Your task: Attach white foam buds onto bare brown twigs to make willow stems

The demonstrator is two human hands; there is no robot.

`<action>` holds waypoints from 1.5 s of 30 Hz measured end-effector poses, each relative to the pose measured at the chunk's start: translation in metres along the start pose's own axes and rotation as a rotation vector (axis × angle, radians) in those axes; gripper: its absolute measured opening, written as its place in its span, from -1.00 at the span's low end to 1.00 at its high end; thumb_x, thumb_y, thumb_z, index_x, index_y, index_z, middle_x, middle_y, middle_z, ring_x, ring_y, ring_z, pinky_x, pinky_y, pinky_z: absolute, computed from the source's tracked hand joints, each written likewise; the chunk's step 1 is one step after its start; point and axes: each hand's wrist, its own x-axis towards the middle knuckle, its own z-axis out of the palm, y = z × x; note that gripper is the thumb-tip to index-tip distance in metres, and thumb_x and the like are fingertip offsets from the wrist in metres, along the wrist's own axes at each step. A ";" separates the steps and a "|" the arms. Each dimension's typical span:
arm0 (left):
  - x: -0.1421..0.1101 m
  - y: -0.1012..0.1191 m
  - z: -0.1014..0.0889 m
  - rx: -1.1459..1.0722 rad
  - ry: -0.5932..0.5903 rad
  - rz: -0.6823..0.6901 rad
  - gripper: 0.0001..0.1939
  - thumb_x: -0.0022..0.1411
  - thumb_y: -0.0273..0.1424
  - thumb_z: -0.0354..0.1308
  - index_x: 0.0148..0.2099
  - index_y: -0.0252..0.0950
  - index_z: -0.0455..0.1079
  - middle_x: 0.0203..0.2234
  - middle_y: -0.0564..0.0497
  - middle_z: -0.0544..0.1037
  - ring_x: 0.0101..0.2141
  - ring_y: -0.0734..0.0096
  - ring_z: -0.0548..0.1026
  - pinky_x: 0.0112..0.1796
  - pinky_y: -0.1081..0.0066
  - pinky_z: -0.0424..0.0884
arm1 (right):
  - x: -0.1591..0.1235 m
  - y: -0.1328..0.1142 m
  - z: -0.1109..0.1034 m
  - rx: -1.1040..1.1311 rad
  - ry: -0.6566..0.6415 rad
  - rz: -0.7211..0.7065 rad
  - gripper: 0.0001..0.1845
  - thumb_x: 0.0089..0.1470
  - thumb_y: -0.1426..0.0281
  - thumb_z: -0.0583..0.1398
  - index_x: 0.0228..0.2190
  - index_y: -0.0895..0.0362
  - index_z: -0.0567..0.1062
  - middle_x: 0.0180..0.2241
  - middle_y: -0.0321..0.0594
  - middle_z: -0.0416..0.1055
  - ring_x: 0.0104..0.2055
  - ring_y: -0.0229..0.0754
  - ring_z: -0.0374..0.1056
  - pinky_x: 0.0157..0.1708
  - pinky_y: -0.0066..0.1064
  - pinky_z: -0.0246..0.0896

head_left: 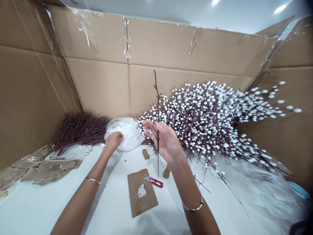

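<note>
Head view: a thin, knobbly brown stem (157,140) stands upright in the right hand (168,142), its grip pinched on it with the other fingers loosely spread. The left hand (114,140) curls by a crumpled clear plastic bag (132,135); whether that grip holds anything, I cannot tell. Red-handled metal snips (156,182) lie partly across flat cardboard (137,204) on the smooth white surface (110,202).

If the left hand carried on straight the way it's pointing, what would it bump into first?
Most likely the clear plastic bag: the left hand overlaps its left side in the picture, though whether they already touch is hard to tell.
</note>
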 end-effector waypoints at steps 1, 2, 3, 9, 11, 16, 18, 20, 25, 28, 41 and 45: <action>0.000 0.000 -0.003 -0.032 0.014 0.001 -0.82 0.08 -0.47 0.19 -0.24 -0.23 0.56 -0.24 -0.10 0.65 -0.13 0.09 0.55 -0.18 0.32 0.39 | 0.000 0.000 0.000 0.008 -0.007 -0.006 -0.85 0.04 0.18 0.30 -0.39 -0.02 0.55 -0.09 -0.25 0.57 0.04 -0.10 0.42 0.18 -0.13 0.23; 0.000 0.000 -0.006 -0.069 0.032 0.003 -0.82 0.08 -0.47 0.19 -0.23 -0.24 0.56 -0.25 -0.10 0.65 -0.14 0.08 0.55 -0.16 0.29 0.39 | 0.000 0.000 0.001 0.008 -0.013 -0.019 -0.87 0.04 0.20 0.30 -0.41 -0.02 0.55 -0.10 -0.27 0.58 0.04 -0.11 0.42 0.19 -0.13 0.22; -0.001 0.002 -0.011 -0.111 0.055 0.007 -0.82 0.10 -0.47 0.19 -0.22 -0.25 0.55 -0.26 -0.10 0.65 -0.14 0.08 0.55 -0.15 0.27 0.39 | 0.000 0.000 0.002 -0.003 -0.017 -0.035 -0.88 0.05 0.22 0.29 -0.42 -0.02 0.56 -0.12 -0.28 0.58 0.04 -0.12 0.42 0.20 -0.13 0.20; -0.017 0.037 -0.055 -0.503 0.145 0.112 -0.72 0.21 -0.25 0.20 -0.11 -0.32 0.49 -0.17 -0.11 0.63 -0.28 0.33 0.58 -0.30 0.39 0.49 | -0.003 0.002 0.009 -0.133 0.032 -0.128 -0.89 0.08 0.24 0.27 -0.35 -0.02 0.59 -0.16 -0.27 0.59 0.00 -0.11 0.43 0.12 -0.13 0.26; -0.034 0.058 -0.072 -0.868 0.113 0.195 -0.64 0.10 -0.20 0.32 -0.14 -0.35 0.49 -0.24 -0.12 0.64 -0.30 0.37 0.58 -0.29 0.42 0.50 | -0.004 0.004 0.011 -0.150 0.054 -0.153 -0.89 0.09 0.24 0.26 -0.36 -0.01 0.57 -0.18 -0.26 0.59 -0.02 -0.12 0.44 0.05 -0.16 0.30; -0.083 0.104 -0.099 -1.433 0.029 0.296 -0.75 0.00 -0.35 0.45 -0.29 -0.31 0.50 -0.33 -0.01 0.64 -0.35 0.49 0.58 -0.27 0.49 0.51 | -0.007 0.009 0.013 -0.229 0.088 -0.169 -0.85 0.14 0.22 0.25 -0.34 0.02 0.53 -0.16 -0.23 0.57 -0.12 -0.15 0.45 -0.07 -0.22 0.34; -0.095 0.114 -0.101 -1.519 0.053 0.318 -0.78 0.00 -0.39 0.45 -0.31 -0.30 0.50 -0.35 0.01 0.64 -0.35 0.48 0.58 -0.27 0.49 0.53 | -0.008 0.011 0.014 -0.253 0.094 -0.194 -0.84 0.14 0.22 0.25 -0.33 0.05 0.53 -0.21 -0.22 0.56 -0.16 -0.16 0.44 -0.07 -0.22 0.34; -0.101 0.120 -0.101 -1.567 0.060 0.340 -0.81 0.01 -0.43 0.44 -0.32 -0.30 0.50 -0.35 0.02 0.64 -0.35 0.49 0.59 -0.28 0.50 0.53 | -0.008 0.012 0.014 -0.275 0.095 -0.220 -0.83 0.14 0.22 0.25 -0.33 0.06 0.53 -0.24 -0.22 0.56 -0.17 -0.17 0.44 -0.05 -0.22 0.33; -0.104 0.124 -0.096 -1.597 0.069 0.425 -0.85 0.04 -0.49 0.41 -0.33 -0.30 0.50 -0.35 0.03 0.64 -0.37 0.53 0.59 -0.31 0.55 0.52 | -0.007 0.014 0.013 -0.335 0.126 -0.262 -0.84 0.15 0.23 0.25 -0.33 0.06 0.53 -0.24 -0.24 0.55 -0.14 -0.18 0.43 0.00 -0.24 0.28; -0.104 0.125 -0.094 -1.582 0.083 0.461 -0.85 0.05 -0.49 0.41 -0.33 -0.30 0.50 -0.34 0.02 0.65 -0.37 0.52 0.59 -0.31 0.54 0.51 | -0.005 0.015 0.011 -0.358 0.165 -0.270 -0.83 0.12 0.22 0.27 -0.37 0.05 0.52 -0.27 -0.27 0.54 -0.18 -0.20 0.41 -0.07 -0.27 0.28; -0.107 0.128 -0.090 -1.496 0.174 0.540 -0.85 0.06 -0.52 0.39 -0.34 -0.29 0.48 -0.37 0.01 0.65 -0.31 0.47 0.60 -0.41 0.57 0.45 | -0.004 0.018 0.011 -0.376 0.200 -0.319 -0.84 0.10 0.26 0.27 -0.42 0.07 0.46 -0.35 -0.30 0.48 -0.26 -0.25 0.36 -0.13 -0.31 0.29; -0.109 0.129 -0.090 -1.462 0.233 0.565 -0.85 0.06 -0.52 0.39 -0.35 -0.28 0.48 -0.38 0.01 0.64 -0.30 0.46 0.60 -0.41 0.56 0.47 | -0.005 0.017 0.012 -0.376 0.206 -0.339 -0.84 0.09 0.29 0.28 -0.44 0.07 0.44 -0.37 -0.31 0.47 -0.27 -0.25 0.37 -0.15 -0.32 0.31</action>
